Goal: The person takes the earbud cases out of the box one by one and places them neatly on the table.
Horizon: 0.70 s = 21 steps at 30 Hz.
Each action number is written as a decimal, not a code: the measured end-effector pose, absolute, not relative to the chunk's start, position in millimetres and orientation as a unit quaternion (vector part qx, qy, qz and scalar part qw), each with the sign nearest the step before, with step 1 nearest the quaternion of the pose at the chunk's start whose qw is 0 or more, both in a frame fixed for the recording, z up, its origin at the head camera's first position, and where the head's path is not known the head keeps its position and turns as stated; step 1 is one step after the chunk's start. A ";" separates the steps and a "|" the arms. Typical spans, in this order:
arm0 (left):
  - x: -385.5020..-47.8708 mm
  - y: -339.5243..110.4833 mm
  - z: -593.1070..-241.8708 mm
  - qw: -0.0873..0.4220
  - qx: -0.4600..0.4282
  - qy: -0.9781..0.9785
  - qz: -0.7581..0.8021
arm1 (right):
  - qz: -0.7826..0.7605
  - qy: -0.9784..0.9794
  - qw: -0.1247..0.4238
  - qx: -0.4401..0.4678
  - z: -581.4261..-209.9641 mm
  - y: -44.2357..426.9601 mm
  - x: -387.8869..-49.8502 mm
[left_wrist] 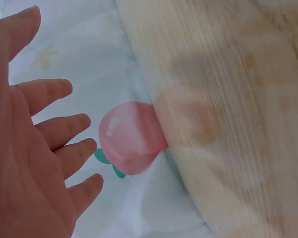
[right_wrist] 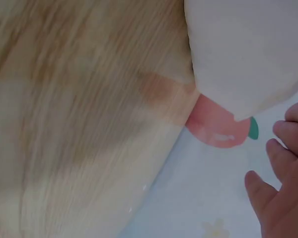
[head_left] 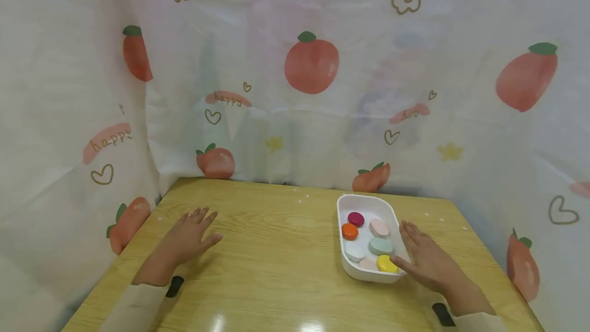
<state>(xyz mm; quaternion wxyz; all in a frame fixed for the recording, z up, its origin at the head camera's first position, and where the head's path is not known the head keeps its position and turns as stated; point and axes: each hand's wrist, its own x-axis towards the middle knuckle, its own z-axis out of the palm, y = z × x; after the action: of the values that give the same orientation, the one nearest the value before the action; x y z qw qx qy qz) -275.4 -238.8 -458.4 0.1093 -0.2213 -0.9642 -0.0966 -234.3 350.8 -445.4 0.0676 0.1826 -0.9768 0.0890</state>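
The seven stones [head_left: 380, 246] in view already lie in the white tray [head_left: 372, 276], right of centre on the table [head_left: 267, 250]; what remains cannot be told. The left hand [head_left: 186, 240] is spread, the right hand [head_left: 426, 257] straight-fingered beside the tray (contact unclear), neither gripping anything.

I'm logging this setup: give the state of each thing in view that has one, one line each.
White rounded-rectangular tray: upright, uncovered.
Smooth rounded multicoloured pieces: lying inside the tray.
Yellowish wood-grain table: bearing the tray.
Bare left hand: fingers spread, holding nothing, at the table's left side.
Bare right hand: fingers extended, at the tray's right side; contact unclear.
White fruit-print curtain: hanging, creased.
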 end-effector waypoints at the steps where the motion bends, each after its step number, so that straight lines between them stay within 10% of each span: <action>1: -275.1 -238.9 -459.3 0.109 -0.220 -0.965 -0.096 | 0.091 -0.978 0.059 0.178 -446.8 349.5 -235.1; 21: -291.8 -210.0 -475.0 0.065 -0.250 -0.959 -0.114 | 0.066 -0.974 0.051 0.208 -467.1 351.5 -240.7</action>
<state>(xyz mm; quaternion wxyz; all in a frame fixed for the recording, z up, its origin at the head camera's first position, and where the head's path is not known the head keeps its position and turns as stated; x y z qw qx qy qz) -291.8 -210.0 -475.0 0.0648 -0.2499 -0.9594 -0.1135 -240.7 351.5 -467.1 0.0512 0.2084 -0.9744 0.0664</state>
